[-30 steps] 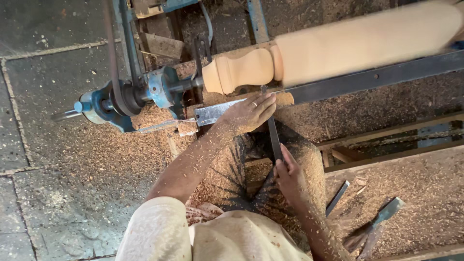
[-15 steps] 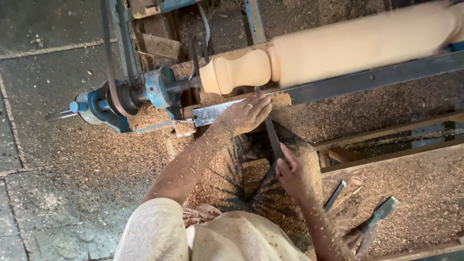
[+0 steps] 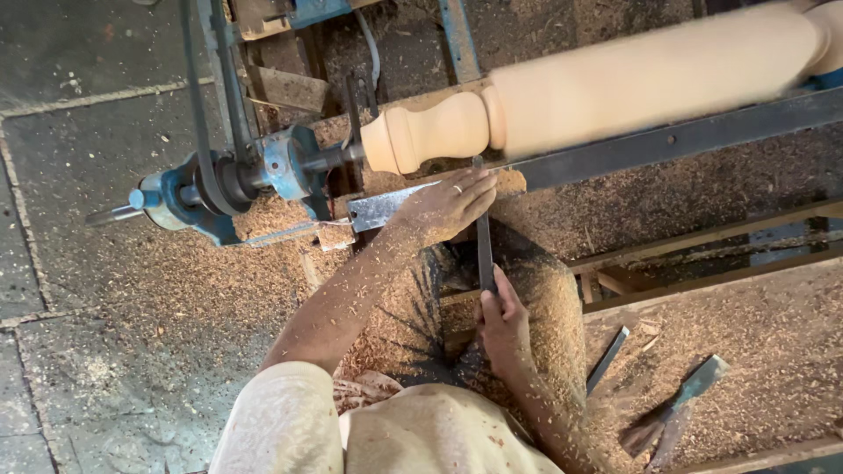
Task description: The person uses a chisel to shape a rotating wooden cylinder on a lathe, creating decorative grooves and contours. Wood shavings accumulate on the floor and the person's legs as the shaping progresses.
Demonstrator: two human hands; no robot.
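Observation:
A long pale wooden spindle (image 3: 615, 88) with a rounded knob end spins on a lathe. My left hand (image 3: 448, 204), with a ring on one finger, lies over a dark metal chisel (image 3: 484, 241) and presses it onto the grey metal tool rest (image 3: 386, 209). The chisel tip reaches the wood just right of the knob. My right hand (image 3: 502, 325) grips the chisel's lower end near my lap. Both forearms are dusted with wood shavings.
The blue lathe headstock (image 3: 263, 175) with a black drive belt (image 3: 206, 96) stands at the left. A dark steel bar (image 3: 685, 140) runs under the spindle. Two spare chisels (image 3: 676, 408) lie in sawdust at the lower right. Stone floor slabs (image 3: 70, 263) spread left.
The view has shifted slightly; my right hand has slid a little along the chisel handle, and the chisel stands more upright against the wood. My left hand stays on the tool rest.

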